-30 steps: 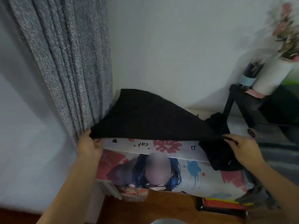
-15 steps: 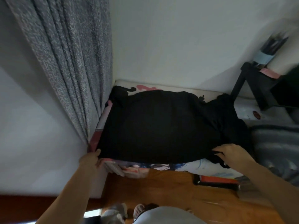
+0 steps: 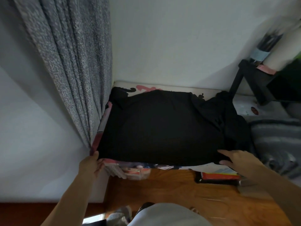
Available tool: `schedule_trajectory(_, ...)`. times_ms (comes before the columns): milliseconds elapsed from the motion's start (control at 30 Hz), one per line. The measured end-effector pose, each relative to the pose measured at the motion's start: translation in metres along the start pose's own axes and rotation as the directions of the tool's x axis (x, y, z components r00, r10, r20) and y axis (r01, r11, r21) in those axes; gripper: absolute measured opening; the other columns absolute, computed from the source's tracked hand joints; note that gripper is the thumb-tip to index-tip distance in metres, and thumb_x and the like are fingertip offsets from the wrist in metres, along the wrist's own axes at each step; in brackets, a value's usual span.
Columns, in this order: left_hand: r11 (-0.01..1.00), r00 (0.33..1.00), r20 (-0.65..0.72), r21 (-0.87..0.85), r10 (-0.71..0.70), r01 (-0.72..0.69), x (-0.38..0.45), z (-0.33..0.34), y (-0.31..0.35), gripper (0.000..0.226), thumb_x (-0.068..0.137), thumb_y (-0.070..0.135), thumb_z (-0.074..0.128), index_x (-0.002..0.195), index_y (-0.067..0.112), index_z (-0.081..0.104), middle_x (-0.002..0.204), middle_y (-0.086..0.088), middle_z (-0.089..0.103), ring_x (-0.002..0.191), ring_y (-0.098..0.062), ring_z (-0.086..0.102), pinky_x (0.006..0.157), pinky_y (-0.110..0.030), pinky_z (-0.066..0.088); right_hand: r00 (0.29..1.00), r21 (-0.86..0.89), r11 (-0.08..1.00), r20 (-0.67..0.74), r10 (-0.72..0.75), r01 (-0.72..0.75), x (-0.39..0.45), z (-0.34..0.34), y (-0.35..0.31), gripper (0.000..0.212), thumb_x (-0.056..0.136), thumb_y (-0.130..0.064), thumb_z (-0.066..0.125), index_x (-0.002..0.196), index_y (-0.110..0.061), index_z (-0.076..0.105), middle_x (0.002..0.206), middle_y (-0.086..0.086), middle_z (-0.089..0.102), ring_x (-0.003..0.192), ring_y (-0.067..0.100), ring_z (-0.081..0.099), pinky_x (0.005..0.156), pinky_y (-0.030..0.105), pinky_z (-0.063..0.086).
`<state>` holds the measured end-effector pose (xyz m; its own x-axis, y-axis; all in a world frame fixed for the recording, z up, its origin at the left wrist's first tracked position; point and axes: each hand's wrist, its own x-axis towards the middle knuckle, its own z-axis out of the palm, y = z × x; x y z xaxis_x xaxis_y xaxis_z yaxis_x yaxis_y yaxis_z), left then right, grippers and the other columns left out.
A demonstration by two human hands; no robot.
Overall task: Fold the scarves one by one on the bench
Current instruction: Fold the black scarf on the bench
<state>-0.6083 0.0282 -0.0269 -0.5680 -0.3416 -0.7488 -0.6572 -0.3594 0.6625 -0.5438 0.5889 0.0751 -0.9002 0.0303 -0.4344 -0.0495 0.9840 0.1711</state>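
Fingers of the left hand (image 3: 91, 163) pinch the soft black scarf (image 3: 161, 128); the right hand's (image 3: 236, 162) fingers press it, straight.

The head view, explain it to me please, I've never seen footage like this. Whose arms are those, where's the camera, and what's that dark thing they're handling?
There is no machine here. A person wears a camera on their head, looking forward and down, so the two bare arms reaching in from below are their own.

In front of them a black scarf lies spread flat over a bench with a printed cover, set against a white wall beside a grey curtain.

The left hand has a grip on the scarf's near left corner. The right hand rests with straight fingers at the near right edge. More dark cloth is bunched at the right.
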Motion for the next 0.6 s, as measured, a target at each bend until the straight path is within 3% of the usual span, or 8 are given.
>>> schedule_trajectory(67, 0.999, 0.999, -0.008, 0.005, 0.049, -0.049, 0.018, -0.009, -0.001, 0.035, 0.094, 0.042, 0.067, 0.112, 0.012, 0.064, 0.114, -0.016, 0.07, 0.1, -0.031, 0.069, 0.091, -0.046, 0.057, 0.994, 0.066, 0.994, -0.065, 0.087, -0.083, -0.007, -0.005, 0.013, 0.056, 0.097, -0.062, 0.038, 0.147, -0.036, 0.041, 0.112, -0.007, 0.07, 0.1, 0.013, 0.068, 0.079, 0.026, 0.052)
schedule_trajectory(133, 0.997, 0.998, -0.011, 0.04, 0.068, -0.067, 0.055, -0.017, -0.011, 0.047, 0.089, 0.046, 0.068, 0.121, 0.013, 0.064, 0.126, -0.018, 0.067, 0.108, -0.034, 0.067, 0.1, -0.05, 0.052, 0.965, 0.096, 0.968, -0.098, 0.243, -0.234, -0.012, -0.016, 0.047, 0.042, 0.102, -0.046, 0.045, 0.14, -0.029, 0.052, 0.112, 0.002, 0.072, 0.1, 0.022, 0.069, 0.081, 0.032, 0.052)
schedule_trajectory(200, 0.995, 0.995, -0.04, 0.035, 0.091, -0.089, 0.051, -0.007, -0.006, 0.044, 0.097, 0.034, 0.06, 0.132, 0.007, 0.058, 0.132, -0.017, 0.062, 0.112, -0.032, 0.062, 0.103, -0.048, 0.049, 0.908, 0.047, 0.92, -0.145, 0.392, -0.39, -0.014, -0.036, 0.097, 0.029, 0.101, -0.032, 0.05, 0.125, -0.024, 0.065, 0.108, 0.009, 0.073, 0.097, 0.03, 0.069, 0.082, 0.037, 0.054)
schedule_trajectory(267, 0.991, 0.987, -0.092, 0.036, 0.135, -0.132, 0.02, 0.008, 0.011, 0.034, 0.1, 0.026, 0.051, 0.125, 0.005, 0.059, 0.127, -0.015, 0.063, 0.111, -0.033, 0.063, 0.1, -0.047, 0.052, 0.817, 0.068, 0.851, -0.249, 0.52, -0.521, -0.01, -0.06, 0.14, 0.029, 0.094, -0.03, 0.046, 0.107, -0.019, 0.07, 0.096, 0.014, 0.072, 0.084, 0.035, 0.069, 0.076, 0.044, 0.058)
schedule_trajectory(367, 0.976, 0.965, -0.15, 0.058, 0.217, -0.211, -0.014, 0.027, 0.023, 0.048, 0.098, 0.032, 0.048, 0.132, -0.001, 0.057, 0.13, -0.02, 0.063, 0.116, -0.04, 0.062, 0.1, -0.053, 0.053, 0.731, 0.098, 0.836, -0.438, 0.524, -0.541, -0.003, -0.13, 0.123, 0.024, 0.088, -0.015, 0.053, 0.106, -0.014, 0.068, 0.094, 0.021, 0.068, 0.08, 0.041, 0.068, 0.07, 0.044, 0.056)
schedule_trajectory(433, 0.964, 0.951, -0.155, 0.05, 0.267, -0.262, -0.007, 0.034, 0.02, 0.055, 0.1, 0.04, 0.048, 0.138, 0.001, 0.055, 0.131, -0.016, 0.062, 0.114, -0.038, 0.062, 0.1, -0.05, 0.052, 0.722, 0.073, 0.917, -0.593, 0.356, -0.391, 0.007, -0.18, 0.079, 0.033, 0.086, -0.006, 0.056, 0.117, -0.016, 0.064, 0.099, 0.02, 0.066, 0.081, 0.043, 0.068, 0.068, 0.045, 0.053)
schedule_trajectory(500, 0.958, 0.955, -0.088, -0.026, 0.283, -0.286, -0.026, 0.046, 0.027, 0.064, 0.091, 0.055, 0.051, 0.136, 0.01, 0.058, 0.131, -0.015, 0.064, 0.111, -0.035, 0.065, 0.098, -0.052, 0.052, 0.682, 0.086, 0.989, -0.717, 0.143, -0.118, 0.016, -0.214, 0.023, 0.035, 0.092, -0.006, 0.056, 0.125, -0.013, 0.062, 0.108, 0.019, 0.067, 0.089, 0.043, 0.068, 0.074, 0.049, 0.057)
schedule_trajectory(600, 0.93, 0.938, 0.034, -0.142, 0.346, -0.338, -0.079, 0.063, 0.041, 0.028, 0.103, 0.036, 0.052, 0.116, 0.014, 0.063, 0.109, -0.012, 0.07, 0.095, -0.029, 0.07, 0.087, -0.046, 0.057, 0.616, 0.244, 0.881, -0.785, -0.067, 0.406, 0.019, -0.248, -0.073, 0.027, 0.103, -0.015, 0.05, 0.124, -0.01, 0.067, 0.115, 0.004, 0.07, 0.1, 0.023, 0.067, 0.095, 0.032, 0.051)
